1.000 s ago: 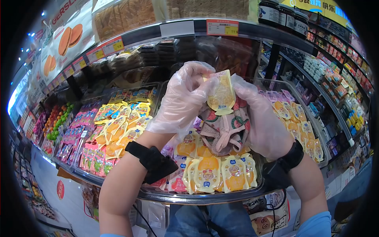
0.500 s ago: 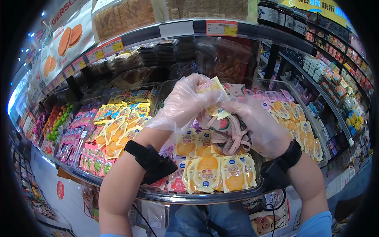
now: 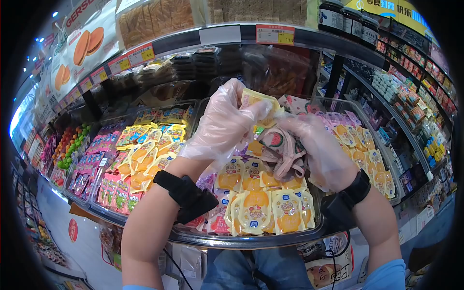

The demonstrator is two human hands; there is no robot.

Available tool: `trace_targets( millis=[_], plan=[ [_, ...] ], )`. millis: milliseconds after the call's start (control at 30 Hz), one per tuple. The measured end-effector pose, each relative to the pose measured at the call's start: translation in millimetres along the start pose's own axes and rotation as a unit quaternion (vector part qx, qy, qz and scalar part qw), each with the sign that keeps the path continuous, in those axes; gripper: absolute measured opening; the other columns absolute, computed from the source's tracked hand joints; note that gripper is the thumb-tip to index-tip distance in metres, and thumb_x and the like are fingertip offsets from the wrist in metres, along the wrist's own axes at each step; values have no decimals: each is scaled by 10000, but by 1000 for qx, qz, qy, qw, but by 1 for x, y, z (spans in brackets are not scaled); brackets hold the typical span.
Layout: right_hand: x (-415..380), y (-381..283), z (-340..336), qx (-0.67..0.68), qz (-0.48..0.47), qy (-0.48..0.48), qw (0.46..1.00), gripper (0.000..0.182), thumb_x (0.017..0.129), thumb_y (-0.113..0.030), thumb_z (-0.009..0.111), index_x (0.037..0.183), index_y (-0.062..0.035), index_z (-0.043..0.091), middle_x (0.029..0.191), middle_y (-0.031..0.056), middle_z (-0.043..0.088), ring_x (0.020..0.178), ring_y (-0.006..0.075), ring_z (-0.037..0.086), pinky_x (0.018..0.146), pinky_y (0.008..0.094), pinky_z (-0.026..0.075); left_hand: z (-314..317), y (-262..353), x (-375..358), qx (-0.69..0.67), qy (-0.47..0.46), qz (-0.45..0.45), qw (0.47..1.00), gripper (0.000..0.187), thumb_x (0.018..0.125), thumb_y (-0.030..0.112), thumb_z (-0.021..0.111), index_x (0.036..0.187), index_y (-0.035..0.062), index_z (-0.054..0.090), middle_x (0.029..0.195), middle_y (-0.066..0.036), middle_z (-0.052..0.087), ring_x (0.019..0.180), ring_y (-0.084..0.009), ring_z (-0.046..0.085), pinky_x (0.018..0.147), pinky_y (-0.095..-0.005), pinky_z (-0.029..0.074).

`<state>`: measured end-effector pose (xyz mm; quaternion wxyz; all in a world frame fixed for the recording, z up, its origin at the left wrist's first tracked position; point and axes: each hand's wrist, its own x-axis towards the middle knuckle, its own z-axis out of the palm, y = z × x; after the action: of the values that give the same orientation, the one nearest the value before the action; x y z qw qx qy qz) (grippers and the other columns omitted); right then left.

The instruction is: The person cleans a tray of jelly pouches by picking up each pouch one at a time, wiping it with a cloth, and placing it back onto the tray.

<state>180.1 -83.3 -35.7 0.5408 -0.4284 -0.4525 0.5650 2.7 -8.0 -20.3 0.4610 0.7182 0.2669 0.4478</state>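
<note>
Both my hands wear clear plastic gloves and meet above a tray of candy. My left hand (image 3: 224, 118) pinches a small pale-yellow candy packet (image 3: 257, 99), raised in front of the lower shelf space. My right hand (image 3: 316, 145) is closed on a crumpled pink cloth (image 3: 285, 152) with a watermelon print and strap-like folds hanging down. Its fingertips are close to the packet's lower right edge, and part of the cloth sticks up behind them. Below lie yellow wrapped candies (image 3: 256, 208) with round orange designs, in a clear-walled tray (image 3: 241, 240).
Neighbouring trays hold pink candy packets (image 3: 118, 191), more yellow packets (image 3: 360, 150) and colourful round candies (image 3: 72, 140). Over my hands runs a shelf edge with price tags (image 3: 274, 35), bread bags (image 3: 154, 21) and dark jars (image 3: 345, 19). A stocked shelf unit (image 3: 396, 101) stands at right.
My left hand has risen slightly and tilted the packet, so its face shows less. The right hand and the cloth have shifted a little; less of the cloth is spread under the left fingers.
</note>
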Motion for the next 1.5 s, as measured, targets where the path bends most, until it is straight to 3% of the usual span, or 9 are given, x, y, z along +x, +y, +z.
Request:
trace_targets(
  millis=[233, 300, 367, 400, 500, 667, 767, 1033, 1500],
  plan=[
    [-5, -5, 2, 113, -10, -34, 993, 285, 1034, -314, 480, 1094, -56, 584, 925, 64, 661, 833, 175, 675, 739, 329, 570, 2, -9, 6, -64, 56, 96, 992, 191, 925, 101, 669, 907, 42, 488, 883, -96, 659, 691, -109, 663, 514, -229, 521],
    [3, -4, 12, 166, -14, 6, 986, 311, 1041, -343, 458, 1112, -70, 587, 929, 54, 662, 835, 168, 675, 752, 329, 565, 0, -17, 7, 137, -23, 113, 984, 128, 902, 4, 639, 1026, -16, 618, 1062, -115, 682, 937, -173, 683, 801, -287, 558],
    [5, -5, 15, 219, -17, 45, 974, 338, 1047, -372, 435, 1130, -84, 590, 932, 44, 662, 837, 162, 675, 764, 329, 561, 0, -27, 5, 240, -88, 296, 920, 251, 865, -54, 617, 1109, -12, 652, 1109, -133, 685, 999, -189, 662, 867, -307, 535],
    [2, -7, 17, 218, -40, 37, 974, 314, 1043, -350, 449, 1122, -85, 598, 940, 35, 663, 845, 149, 673, 751, 317, 559, 5, -15, -3, 201, -128, 171, 956, 345, 838, -79, 602, 1169, 7, 644, 1148, -143, 682, 1030, -191, 648, 892, -320, 523],
    [-2, -3, 9, 159, -70, -11, 985, 259, 1025, -286, 486, 1103, -73, 612, 942, 31, 666, 823, 135, 674, 694, 293, 558, 5, 5, -9, 142, -181, 94, 969, 344, 844, -38, 628, 1188, -19, 634, 1183, -145, 665, 1036, -199, 646, 909, -322, 516],
    [-9, -4, 2, 115, -66, -26, 991, 210, 972, -180, 553, 1081, -19, 631, 930, 60, 678, 705, 142, 680, 552, 263, 547, 7, -4, -3, 77, -125, 79, 986, 330, 873, 97, 687, 1162, -44, 614, 1122, -129, 656, 1016, -178, 641, 902, -298, 517],
    [-3, -6, -2, 76, -46, -21, 996, 235, 956, -175, 577, 1083, 13, 638, 955, 80, 685, 713, 148, 681, 568, 266, 547, 7, -13, -1, 152, -23, 147, 977, 335, 881, 211, 730, 1080, -25, 597, 950, -75, 633, 902, -120, 619, 823, -274, 526],
    [-2, -1, 1, 15, -86, 33, 996, 263, 925, -154, 636, 1071, 61, 674, 1004, 97, 685, 920, 147, 648, 784, 280, 522, 1, -2, 0, 216, -71, -59, 972, 387, 868, 353, 751, 891, 30, 540, 812, -13, 552, 734, -85, 511, 660, -263, 459],
    [2, -3, 0, 47, -60, 19, 997, 281, 945, -150, 595, 1141, 52, 609, 1059, 115, 675, 911, 169, 675, 792, 295, 551, -5, -7, 1, 174, -82, 10, 981, 266, 973, 261, 579, 851, 34, 516, 793, -16, 480, 744, -101, 439, 680, -290, 417]
  ],
)
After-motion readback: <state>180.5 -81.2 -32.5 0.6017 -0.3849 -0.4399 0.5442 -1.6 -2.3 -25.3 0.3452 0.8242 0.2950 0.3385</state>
